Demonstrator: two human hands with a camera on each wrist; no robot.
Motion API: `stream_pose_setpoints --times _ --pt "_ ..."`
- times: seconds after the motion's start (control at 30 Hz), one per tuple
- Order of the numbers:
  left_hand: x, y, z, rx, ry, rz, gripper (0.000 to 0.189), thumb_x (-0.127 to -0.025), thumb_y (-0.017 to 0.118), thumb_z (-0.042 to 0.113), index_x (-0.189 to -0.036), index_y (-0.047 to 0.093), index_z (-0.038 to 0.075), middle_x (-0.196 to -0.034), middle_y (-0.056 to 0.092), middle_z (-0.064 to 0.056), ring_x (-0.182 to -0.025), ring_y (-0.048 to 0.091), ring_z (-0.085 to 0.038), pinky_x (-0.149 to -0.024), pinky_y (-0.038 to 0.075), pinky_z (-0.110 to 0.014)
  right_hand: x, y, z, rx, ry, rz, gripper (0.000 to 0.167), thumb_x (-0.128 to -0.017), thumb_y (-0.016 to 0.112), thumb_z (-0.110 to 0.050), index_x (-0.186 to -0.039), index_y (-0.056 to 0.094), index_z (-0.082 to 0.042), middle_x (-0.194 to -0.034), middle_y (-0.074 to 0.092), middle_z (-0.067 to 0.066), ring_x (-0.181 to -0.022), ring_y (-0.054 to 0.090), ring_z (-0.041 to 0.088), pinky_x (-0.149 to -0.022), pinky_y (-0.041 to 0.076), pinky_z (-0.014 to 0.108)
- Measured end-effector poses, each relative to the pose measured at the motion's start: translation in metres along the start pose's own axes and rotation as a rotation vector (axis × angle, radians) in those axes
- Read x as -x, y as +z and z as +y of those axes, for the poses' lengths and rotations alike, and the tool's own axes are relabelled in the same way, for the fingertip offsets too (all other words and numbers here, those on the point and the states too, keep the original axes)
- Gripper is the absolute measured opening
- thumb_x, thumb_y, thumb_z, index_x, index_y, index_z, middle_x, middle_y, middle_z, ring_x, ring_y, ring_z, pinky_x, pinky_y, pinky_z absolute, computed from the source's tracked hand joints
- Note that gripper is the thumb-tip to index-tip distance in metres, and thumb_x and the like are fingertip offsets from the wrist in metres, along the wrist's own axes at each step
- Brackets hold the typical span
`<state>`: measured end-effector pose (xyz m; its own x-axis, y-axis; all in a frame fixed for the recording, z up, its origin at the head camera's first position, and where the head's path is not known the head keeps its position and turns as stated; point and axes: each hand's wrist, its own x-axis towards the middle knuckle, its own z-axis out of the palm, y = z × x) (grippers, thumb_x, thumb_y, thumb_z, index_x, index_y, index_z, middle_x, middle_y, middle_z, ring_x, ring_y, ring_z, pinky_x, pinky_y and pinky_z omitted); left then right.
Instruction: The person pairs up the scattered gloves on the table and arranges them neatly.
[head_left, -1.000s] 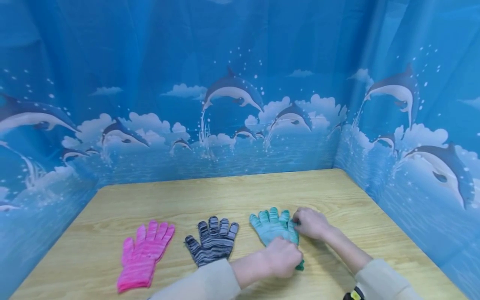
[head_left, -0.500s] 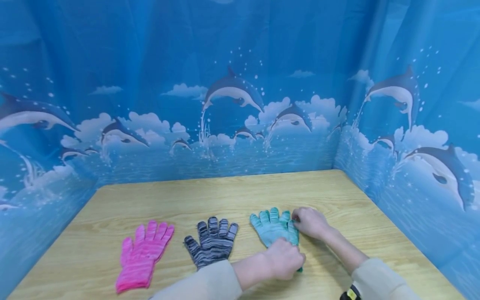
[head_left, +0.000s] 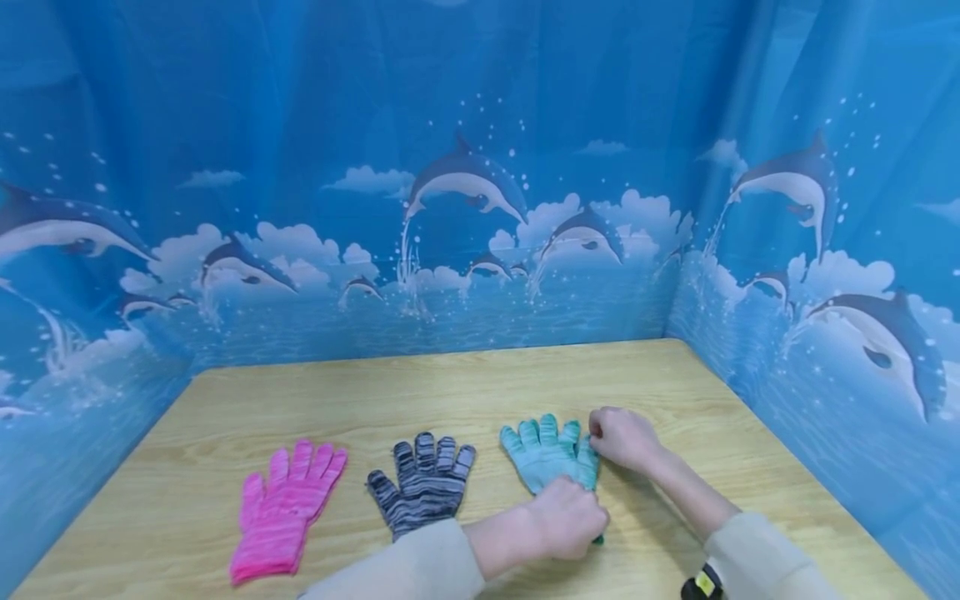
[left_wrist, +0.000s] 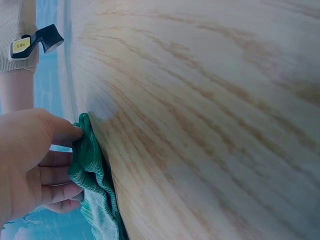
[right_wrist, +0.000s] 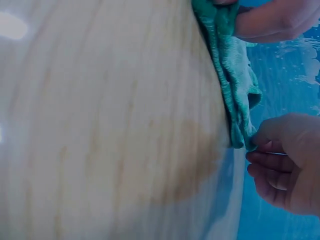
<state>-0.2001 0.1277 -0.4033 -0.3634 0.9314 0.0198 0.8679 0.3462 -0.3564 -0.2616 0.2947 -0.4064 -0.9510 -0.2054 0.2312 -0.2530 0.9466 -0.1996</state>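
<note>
A teal-green knit glove (head_left: 546,457) lies spread on the table, its fingers pointing away from me. My left hand (head_left: 568,518) pinches the dark green cuff (left_wrist: 88,150), with the thumb on top in the left wrist view. In the head view this hand hides most of the cuff. My right hand (head_left: 626,439) is at the glove's outermost right finger; the right wrist view has its thumb and index finger pinching that fingertip (right_wrist: 250,144). To the left lie a black-and-grey striped glove (head_left: 427,483), partly behind my left sleeve, and a pink glove (head_left: 287,508).
The wood-grain table (head_left: 420,392) is ringed at the back and sides by a blue curtain (head_left: 337,317) printed with dolphins. A black camera with a yellow label (head_left: 703,581) sits on my right wrist.
My right hand has shifted slightly away from me and to the right, and the glove's right finger has spread outward a little with it. My left hand stays nearly still on the cuff.
</note>
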Motion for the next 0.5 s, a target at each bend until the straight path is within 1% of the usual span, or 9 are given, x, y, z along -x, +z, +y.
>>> stream_pose_setpoints --times 0.1,0.17,0.3,0.4,0.5 --pt "0.0001 0.0000 -0.0002 0.003 0.002 0.006 0.014 -0.074 0.070 0.026 -0.066 0.059 0.026 -0.058 0.051 0.011 -0.050 0.043 -0.005 -0.049 0.036 -0.021 -0.0007 0.0036 0.0019 0.009 -0.010 -0.028 0.013 -0.075 0.067 -0.010 -0.069 0.057 -0.014 -0.065 0.051 -0.005 -0.059 0.046 0.011 -0.052 0.040 0.029" --pt "0.0004 0.0008 0.0000 -0.005 0.005 0.017 0.013 -0.073 0.071 0.026 -0.067 0.059 0.027 -0.058 0.052 0.011 -0.050 0.044 -0.005 -0.049 0.036 -0.021 -0.0005 0.0067 0.0031 0.008 -0.018 -0.031 0.012 -0.076 0.067 -0.010 -0.070 0.058 -0.014 -0.065 0.051 -0.005 -0.059 0.047 0.011 -0.053 0.040 0.029" --pt "0.0016 0.0006 -0.0002 0.005 0.011 0.009 0.011 -0.073 0.071 0.026 -0.069 0.061 0.027 -0.059 0.051 0.011 -0.052 0.045 -0.004 -0.051 0.036 -0.021 -0.0001 0.0086 0.0036 -0.001 -0.015 -0.029 0.004 -0.076 0.067 -0.010 -0.078 0.063 -0.011 -0.070 0.056 -0.003 -0.064 0.052 0.013 -0.056 0.044 0.032" --pt "0.0024 -0.0003 -0.0009 0.017 0.011 0.003 0.010 -0.072 0.071 0.025 -0.071 0.062 0.028 -0.061 0.052 0.012 -0.054 0.046 -0.004 -0.053 0.037 -0.020 0.0000 0.0072 0.0021 -0.005 -0.003 -0.033 0.009 -0.076 0.068 -0.011 -0.084 0.066 -0.008 -0.073 0.059 -0.001 -0.067 0.055 0.014 -0.059 0.046 0.034" --pt "0.0032 -0.0002 -0.0018 0.009 0.009 0.013 0.009 -0.071 0.071 0.026 -0.071 0.063 0.029 -0.062 0.053 0.012 -0.054 0.047 -0.004 -0.052 0.037 -0.020 0.0003 0.0060 -0.0003 -0.004 -0.003 -0.034 0.008 -0.076 0.070 -0.012 -0.082 0.065 -0.009 -0.071 0.058 -0.002 -0.065 0.055 0.014 -0.058 0.046 0.033"
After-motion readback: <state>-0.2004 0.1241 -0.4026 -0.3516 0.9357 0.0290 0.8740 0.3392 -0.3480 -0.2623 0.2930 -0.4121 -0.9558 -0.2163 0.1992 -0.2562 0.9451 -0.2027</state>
